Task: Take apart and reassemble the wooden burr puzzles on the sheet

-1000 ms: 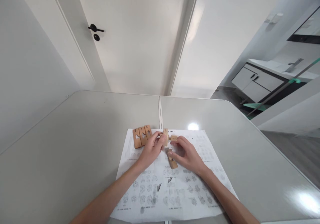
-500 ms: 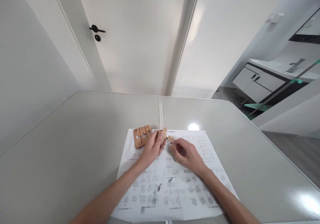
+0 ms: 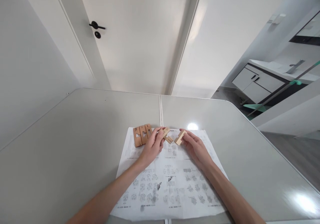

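Observation:
My left hand is closed around light wooden pieces, from which a small flat end sticks out to the right. Between the thumb and fingers of my right hand is a notched wooden block, held apart from the left hand's pieces by a small gap. Three darker wooden plates, numbered and with cutouts, lie side by side just left of my left hand. Both hands are over the upper part of a printed paper sheet.
The sheet lies on a grey table with a seam down its middle. Beyond the far edge stands a white door with a black handle. A sink cabinet is at the right.
My right hand has moved slightly right and turned, and the notched block now shows clearly in its fingers. The pieces in my left hand are tilted differently.

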The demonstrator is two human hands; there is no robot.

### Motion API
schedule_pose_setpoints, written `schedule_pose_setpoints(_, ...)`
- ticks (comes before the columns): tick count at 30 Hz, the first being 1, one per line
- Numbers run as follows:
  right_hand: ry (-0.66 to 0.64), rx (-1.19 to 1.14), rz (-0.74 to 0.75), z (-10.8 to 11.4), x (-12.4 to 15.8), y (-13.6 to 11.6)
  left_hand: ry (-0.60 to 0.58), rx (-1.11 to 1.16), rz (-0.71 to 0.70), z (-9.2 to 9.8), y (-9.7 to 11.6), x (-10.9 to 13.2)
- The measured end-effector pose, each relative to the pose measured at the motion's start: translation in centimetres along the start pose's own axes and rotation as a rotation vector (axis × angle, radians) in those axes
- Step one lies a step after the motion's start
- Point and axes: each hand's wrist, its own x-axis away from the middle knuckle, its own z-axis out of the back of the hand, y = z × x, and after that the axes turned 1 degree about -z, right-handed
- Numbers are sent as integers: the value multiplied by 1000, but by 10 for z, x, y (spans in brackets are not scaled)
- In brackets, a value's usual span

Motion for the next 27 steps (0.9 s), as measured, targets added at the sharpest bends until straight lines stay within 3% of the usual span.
schedule_pose_setpoints(6,-102,-210,-75,1,2,-7,-6,-17,22,2,0,1)
schedule_pose_setpoints(14,-155,-147,-179,6,3,-5,12,4,26,2,0,-1)
schedule_pose_setpoints(20,-183,-198,-125,6,5,-4,27,25,41,3,-1,-2)
schedule_pose_setpoints(27,-130,-201,-46,-5,5,-8,2,-43,53,3,3,1)
